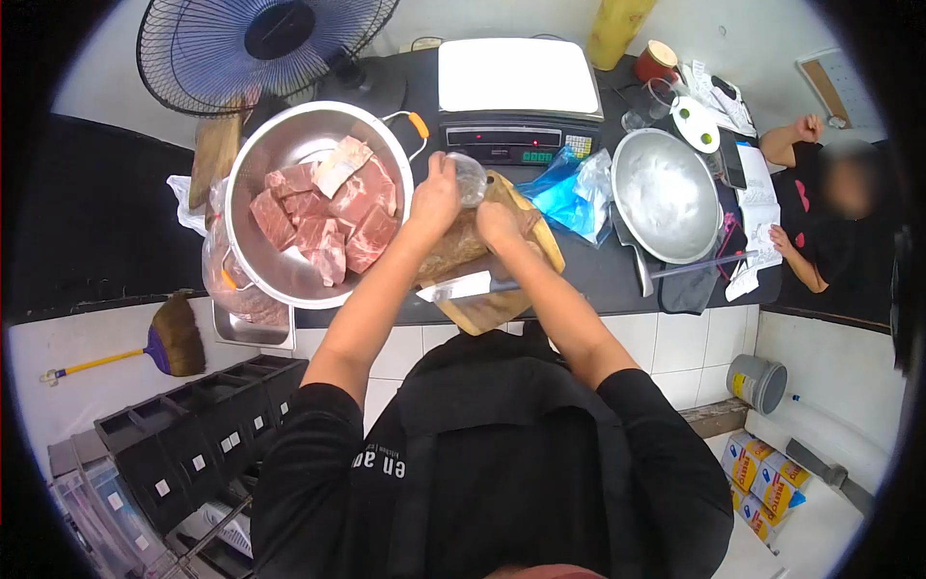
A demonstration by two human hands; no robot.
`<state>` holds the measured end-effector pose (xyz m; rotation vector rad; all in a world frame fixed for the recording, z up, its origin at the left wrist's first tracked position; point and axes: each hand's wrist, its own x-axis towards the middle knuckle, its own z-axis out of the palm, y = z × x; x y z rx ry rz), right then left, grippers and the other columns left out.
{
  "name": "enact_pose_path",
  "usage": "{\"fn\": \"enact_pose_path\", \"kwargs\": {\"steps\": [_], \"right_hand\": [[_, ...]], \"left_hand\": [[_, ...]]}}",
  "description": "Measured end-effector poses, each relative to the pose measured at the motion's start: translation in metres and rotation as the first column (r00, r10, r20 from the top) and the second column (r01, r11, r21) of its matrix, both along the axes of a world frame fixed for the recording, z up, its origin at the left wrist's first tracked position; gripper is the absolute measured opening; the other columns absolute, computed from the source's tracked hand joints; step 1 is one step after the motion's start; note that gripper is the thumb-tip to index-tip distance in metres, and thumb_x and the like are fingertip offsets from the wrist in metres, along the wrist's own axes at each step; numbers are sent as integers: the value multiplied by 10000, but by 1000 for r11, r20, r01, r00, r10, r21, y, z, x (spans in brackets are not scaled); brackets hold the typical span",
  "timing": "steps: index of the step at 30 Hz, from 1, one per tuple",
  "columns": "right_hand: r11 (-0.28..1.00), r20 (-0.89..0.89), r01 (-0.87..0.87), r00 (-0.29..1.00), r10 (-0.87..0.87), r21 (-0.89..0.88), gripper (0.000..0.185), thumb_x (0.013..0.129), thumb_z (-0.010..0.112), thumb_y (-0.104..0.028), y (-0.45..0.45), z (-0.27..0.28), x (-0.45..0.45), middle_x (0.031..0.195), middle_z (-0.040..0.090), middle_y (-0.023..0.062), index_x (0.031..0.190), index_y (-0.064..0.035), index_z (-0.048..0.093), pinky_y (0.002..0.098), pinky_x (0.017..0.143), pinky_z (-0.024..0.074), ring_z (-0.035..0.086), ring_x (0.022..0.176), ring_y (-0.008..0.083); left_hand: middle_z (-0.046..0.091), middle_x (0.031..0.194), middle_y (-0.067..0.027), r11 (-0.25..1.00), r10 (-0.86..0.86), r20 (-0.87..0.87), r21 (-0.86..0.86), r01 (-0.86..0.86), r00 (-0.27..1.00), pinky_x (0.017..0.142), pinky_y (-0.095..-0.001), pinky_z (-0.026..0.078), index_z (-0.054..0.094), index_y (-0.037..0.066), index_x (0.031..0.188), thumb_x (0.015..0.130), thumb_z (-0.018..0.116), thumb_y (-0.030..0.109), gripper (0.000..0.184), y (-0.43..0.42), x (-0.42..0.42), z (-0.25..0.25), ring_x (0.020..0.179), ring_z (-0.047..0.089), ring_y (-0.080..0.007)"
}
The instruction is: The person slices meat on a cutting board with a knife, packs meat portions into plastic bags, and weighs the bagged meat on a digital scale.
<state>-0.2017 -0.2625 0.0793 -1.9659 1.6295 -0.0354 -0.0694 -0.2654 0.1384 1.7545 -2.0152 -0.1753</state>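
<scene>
My left hand (436, 198) is closed at the edge of a crumpled clear plastic bag (467, 180), just in front of the scale. Close beside it, my right hand (499, 226) is curled with its fingers bent; what it grips, if anything, is hidden under it. Both hands are above a wooden chopping board (548, 249). On the board lies a brownish, wrapped-looking slab (453, 255), partly covered by my forearms. A knife (463, 288) with a broad blade rests near the board's front edge. To the left, a steel colander (253, 145) holds several chunks of raw meat (371, 236).
A digital scale (519, 82) stands behind the board. Right of it are a blue plastic bag (576, 193) and a steel bowl (666, 198). A fan (275, 39) stands back left. Another person (825, 207) sits at the right end beside papers (757, 193).
</scene>
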Motion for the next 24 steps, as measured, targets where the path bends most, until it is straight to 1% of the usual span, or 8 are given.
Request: {"fn": "enact_pose_path", "kwargs": {"steps": [3,6,7,8,10,13,18,24], "right_hand": [[1000,83,4,997,-5,12,266,818,539,-118,8,-3,-16,949,669,272,995,29,672,447,834,521,651,936,418],[991,428,127,894,-135,47,304,797,607,-105,11,11,-60,998,677,228,1047,68,626,403,820,534,667,927,350],[974,574,214,790,-218,76,313,795,620,-99,13,11,-78,1018,677,206,1056,73,619,385,809,539,671,933,310],[887,724,201,516,-457,417,330,835,608,-78,8,6,-97,1081,654,158,1138,51,587,364,823,545,657,976,249],[741,739,11,68,-670,671,363,864,613,-57,12,47,-116,1118,631,138,1208,23,530,364,845,548,648,990,247],[772,761,-37,-145,-632,634,402,871,620,-28,11,62,-107,1141,605,138,1241,10,469,381,869,545,636,1007,251],[762,739,-16,-231,-633,648,408,854,640,-10,-1,36,-102,1121,597,139,1214,8,449,372,863,542,627,1003,237],[916,910,171,144,-388,363,346,864,621,1,6,29,-111,1070,642,92,1196,2,524,291,785,525,634,930,165]], "left_hand": [[368,1381,-268,994,-46,15,99,44,999,725,-516,539,415,-46,1255,763,545,-1,511,4,1,-2,829,627,-484],[352,1399,-271,984,-43,69,174,30,997,744,-508,538,411,-30,1264,756,560,-4,530,4,-4,7,856,630,-475],[352,1399,-271,985,-41,66,173,29,997,744,-508,538,411,-30,1264,756,560,-4,530,3,-6,8,856,630,-475],[345,1412,-261,977,-34,75,213,18,997,750,-506,537,410,-22,1270,755,571,0,541,3,-10,7,867,632,-469],[339,1425,-251,967,-42,78,253,21,996,755,-505,536,410,-15,1276,753,583,4,552,3,-19,5,877,634,-463],[346,1433,-227,967,-87,35,242,76,996,773,-503,531,415,9,1289,757,599,24,563,1,-39,2,903,635,-452],[371,1419,-217,957,-243,-106,135,256,964,807,-504,521,408,48,1323,754,588,11,598,12,-65,27,970,607,-465],[293,1465,-269,929,-308,-66,194,315,949,734,-475,547,353,-44,1356,714,665,109,729,18,-96,42,961,624,-441]]}}
